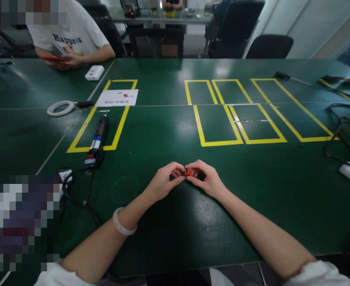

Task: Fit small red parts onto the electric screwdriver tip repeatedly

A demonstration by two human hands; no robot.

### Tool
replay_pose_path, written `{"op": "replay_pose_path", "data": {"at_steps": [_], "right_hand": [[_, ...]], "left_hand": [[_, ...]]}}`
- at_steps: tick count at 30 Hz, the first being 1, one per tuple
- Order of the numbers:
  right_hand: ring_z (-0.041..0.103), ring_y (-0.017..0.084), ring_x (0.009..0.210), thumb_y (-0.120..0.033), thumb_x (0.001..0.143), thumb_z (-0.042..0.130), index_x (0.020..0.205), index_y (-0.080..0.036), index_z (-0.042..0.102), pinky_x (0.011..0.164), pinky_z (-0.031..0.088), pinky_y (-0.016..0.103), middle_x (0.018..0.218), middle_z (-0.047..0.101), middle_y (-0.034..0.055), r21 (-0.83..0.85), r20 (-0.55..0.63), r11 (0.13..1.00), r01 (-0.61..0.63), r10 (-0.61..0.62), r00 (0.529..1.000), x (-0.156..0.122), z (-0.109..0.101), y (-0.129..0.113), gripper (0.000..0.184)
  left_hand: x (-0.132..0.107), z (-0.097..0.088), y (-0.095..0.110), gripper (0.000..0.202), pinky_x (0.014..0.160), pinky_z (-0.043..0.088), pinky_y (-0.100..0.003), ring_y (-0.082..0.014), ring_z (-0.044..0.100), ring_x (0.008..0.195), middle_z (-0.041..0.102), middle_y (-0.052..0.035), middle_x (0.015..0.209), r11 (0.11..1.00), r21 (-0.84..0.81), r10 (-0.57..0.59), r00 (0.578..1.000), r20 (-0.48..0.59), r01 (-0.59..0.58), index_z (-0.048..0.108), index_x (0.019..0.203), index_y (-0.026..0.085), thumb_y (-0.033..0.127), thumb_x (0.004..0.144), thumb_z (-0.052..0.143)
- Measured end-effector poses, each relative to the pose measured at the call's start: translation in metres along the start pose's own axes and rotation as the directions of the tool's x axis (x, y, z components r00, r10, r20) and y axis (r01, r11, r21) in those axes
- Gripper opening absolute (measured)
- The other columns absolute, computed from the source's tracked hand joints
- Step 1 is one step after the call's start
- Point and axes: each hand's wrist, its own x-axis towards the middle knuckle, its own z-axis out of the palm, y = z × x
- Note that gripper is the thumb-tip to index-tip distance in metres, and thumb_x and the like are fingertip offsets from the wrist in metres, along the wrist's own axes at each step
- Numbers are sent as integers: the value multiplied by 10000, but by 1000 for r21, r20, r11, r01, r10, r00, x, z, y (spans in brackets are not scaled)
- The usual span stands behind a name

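My left hand and my right hand meet over the green table, fingertips pinched together. Between them sits a small red-orange part, held by both hands just above the tabletop. Most of the part is hidden by my fingers. A pale bangle circles my left wrist.
An electric screwdriver with its black cable lies in a yellow taped box at the left. A tape roll, a paper sheet and a white box lie beyond. Another person sits at the far left. Cables lie at the right.
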Motion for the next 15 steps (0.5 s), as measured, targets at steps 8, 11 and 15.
{"op": "replay_pose_path", "data": {"at_steps": [8,11,15], "right_hand": [[641,147,669,-364,901,616,894,-174,674,646,484,269,732,693,26,122,35,961,-250,247,968,0,1,3,198],[628,138,618,-404,899,611,845,-165,657,608,466,254,671,683,19,170,59,939,-298,292,955,0,2,4,249],[613,134,605,-442,881,628,832,-167,642,588,452,248,660,673,14,204,72,926,-317,309,948,0,2,3,279]], "left_hand": [[-1,-2,8,296,785,454,-268,-139,611,848,672,-22,939,998,6,-64,996,69,63,636,996,169,409,947,471],[-2,-2,10,331,778,444,-265,-140,603,836,666,-21,901,998,17,-59,996,73,58,644,956,165,418,962,431],[-1,-1,9,346,771,451,-263,-145,616,832,671,-25,880,998,-1,-69,996,64,69,638,946,161,433,961,425]]}}
